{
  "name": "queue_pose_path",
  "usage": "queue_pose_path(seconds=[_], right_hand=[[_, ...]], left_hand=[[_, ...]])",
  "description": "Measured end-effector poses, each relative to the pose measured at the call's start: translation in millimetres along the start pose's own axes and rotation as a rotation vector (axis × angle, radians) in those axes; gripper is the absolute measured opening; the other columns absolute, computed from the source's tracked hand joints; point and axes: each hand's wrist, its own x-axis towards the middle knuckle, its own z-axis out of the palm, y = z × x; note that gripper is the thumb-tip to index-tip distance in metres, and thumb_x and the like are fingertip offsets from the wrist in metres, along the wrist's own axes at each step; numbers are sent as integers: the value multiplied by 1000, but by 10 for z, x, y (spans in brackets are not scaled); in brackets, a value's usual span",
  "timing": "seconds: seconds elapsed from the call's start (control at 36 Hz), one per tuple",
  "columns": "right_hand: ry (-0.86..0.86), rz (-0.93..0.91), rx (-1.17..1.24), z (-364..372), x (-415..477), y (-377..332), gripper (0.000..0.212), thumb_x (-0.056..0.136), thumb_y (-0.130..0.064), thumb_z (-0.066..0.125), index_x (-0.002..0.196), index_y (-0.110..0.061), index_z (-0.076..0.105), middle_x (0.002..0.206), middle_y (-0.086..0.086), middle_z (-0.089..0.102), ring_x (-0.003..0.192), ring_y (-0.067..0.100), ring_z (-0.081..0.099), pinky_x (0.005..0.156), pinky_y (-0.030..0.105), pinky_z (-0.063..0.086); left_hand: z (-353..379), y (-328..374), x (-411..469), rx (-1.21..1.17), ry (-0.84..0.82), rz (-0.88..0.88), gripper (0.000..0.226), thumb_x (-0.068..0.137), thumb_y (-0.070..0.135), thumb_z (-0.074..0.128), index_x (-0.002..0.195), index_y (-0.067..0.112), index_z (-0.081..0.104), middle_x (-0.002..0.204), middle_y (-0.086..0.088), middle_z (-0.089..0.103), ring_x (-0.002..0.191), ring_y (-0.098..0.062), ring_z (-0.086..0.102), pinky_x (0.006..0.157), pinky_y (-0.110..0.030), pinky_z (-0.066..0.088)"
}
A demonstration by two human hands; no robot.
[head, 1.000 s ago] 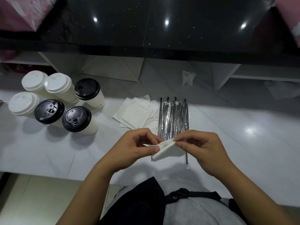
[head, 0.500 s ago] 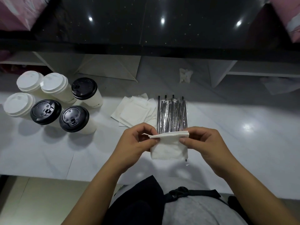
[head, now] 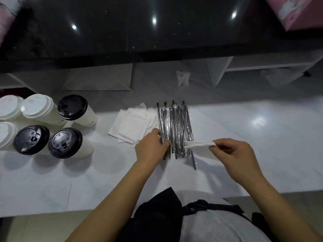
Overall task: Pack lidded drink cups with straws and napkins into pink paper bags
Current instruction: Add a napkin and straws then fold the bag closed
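Napkin, white and folded flat, hangs pinched at one corner in our right hand, held just above the white counter and overlapping the near end of the straws. Those are black straws in clear wrappers, lying side by side in a loose row at the middle of the counter. Our left hand rests on their left edge, fingers curled narrow against a straw or two; whether they actually grip one we cannot tell. A fanned stack of napkins lies just left of the straws, partly under that hand. Lidded cups, black-topped and white-topped, cluster at far left, the outer ones cut off by the frame. Pink bags show only as blurred corners at the top
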Motion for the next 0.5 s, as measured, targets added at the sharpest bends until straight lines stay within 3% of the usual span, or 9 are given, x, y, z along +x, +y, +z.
queue_pose_path(seconds=[0.19, 0.39, 0.5], right_hand=[[-17, 26, 26, -60, 7, 78, 23, 87, -12, 73, 81, -34, 75, 83, -18, 73, 78, 6, 68, 78, 37, 56], [-28, 57, 104, -1, 121, 90, 14, 86, -9, 73, 84, -22, 79, 80, -11, 75, 77, 12, 69, 74, 31, 53], [-62, 37, 102, 38, 198, 50, 17, 86, -11, 73, 82, -26, 78, 80, -12, 75, 76, 11, 69, 73, 31, 53]], left_hand=[[72, -42, 41, -100, -12, -48, 24, 87, 23, 62, 109, 27, 55, 88, 11, 67, 79, -17, 60, 68, -31, 43], [91, -136, 43, -209, -35, -143, 27, 81, 22, 64, 107, 28, 58, 76, 15, 63, 79, -13, 60, 71, -31, 44], [107, -137, 47, -219, -33, -173, 24, 85, 42, 64, 106, 29, 60, 78, 13, 65, 82, -14, 63, 76, -32, 49]])
